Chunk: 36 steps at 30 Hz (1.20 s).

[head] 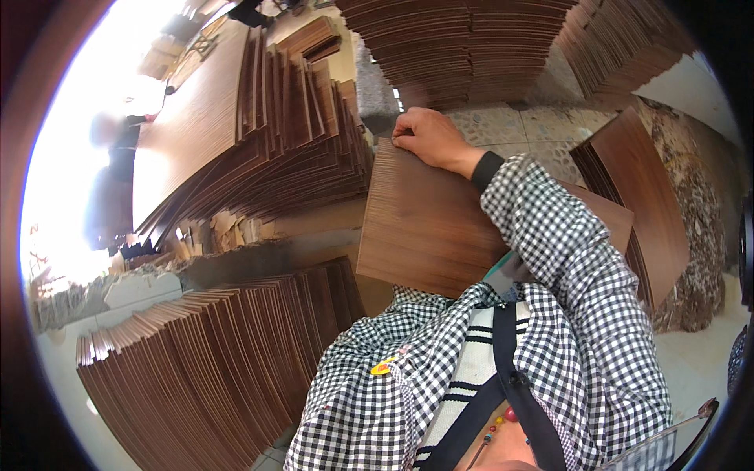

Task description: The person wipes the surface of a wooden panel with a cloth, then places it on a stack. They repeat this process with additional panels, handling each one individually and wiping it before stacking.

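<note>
A brown wood-grain board (433, 218) lies in front of my body, tilted in the view. My right hand (433, 136) is at its far edge near the left corner, fingers curled and the thumb pressed to the edge. Whether anything small sits between thumb and fingers is hidden. My right forearm crosses over the board's right part. My left hand is out of view; the left sleeve (421, 300) runs under the board's near edge. Another board end (601, 215) shows beyond my right forearm.
Leaning boards (306, 112) fan out at the upper left, above an upright row of boards (206, 353) at lower left. High stacks (471, 47) stand at the far side. More boards (642, 194) lie at right, beside a rough, flaky brown mass (698, 235). A blurred person (118, 147) is at far left.
</note>
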Available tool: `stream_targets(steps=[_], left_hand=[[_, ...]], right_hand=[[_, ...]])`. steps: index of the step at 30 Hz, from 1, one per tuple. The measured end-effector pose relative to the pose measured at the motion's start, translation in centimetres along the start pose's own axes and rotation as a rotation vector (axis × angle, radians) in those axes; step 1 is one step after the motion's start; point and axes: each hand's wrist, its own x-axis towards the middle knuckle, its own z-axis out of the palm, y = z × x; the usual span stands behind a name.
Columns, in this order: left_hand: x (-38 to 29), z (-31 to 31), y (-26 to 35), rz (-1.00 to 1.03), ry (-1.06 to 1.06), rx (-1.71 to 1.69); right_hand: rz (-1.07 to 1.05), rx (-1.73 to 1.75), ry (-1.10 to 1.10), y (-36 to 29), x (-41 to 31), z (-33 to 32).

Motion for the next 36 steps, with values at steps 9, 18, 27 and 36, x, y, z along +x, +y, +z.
stream_targets(steps=[9, 18, 27, 36], left_hand=[[-0.6, -0.5, -0.6, 0.438, 0.643, 0.664], [-13.7, -14.3, -12.2, -0.356, 1.177, 0.612], [-17.0, -16.8, -18.2, -0.333, 0.756, -0.796], [-15.6, -17.6, -18.9, -0.334, 0.847, -0.466]], right_hand=[[-0.018, -0.442, 0.063, 5.2, -12.5, -9.9], [1.040, 0.170, 0.639, 8.2, -37.1, -17.3], [0.915, 0.442, 0.277, 10.0, -34.7, -12.5], [0.855, 0.456, 0.802, 9.9, -31.7, -14.9]])
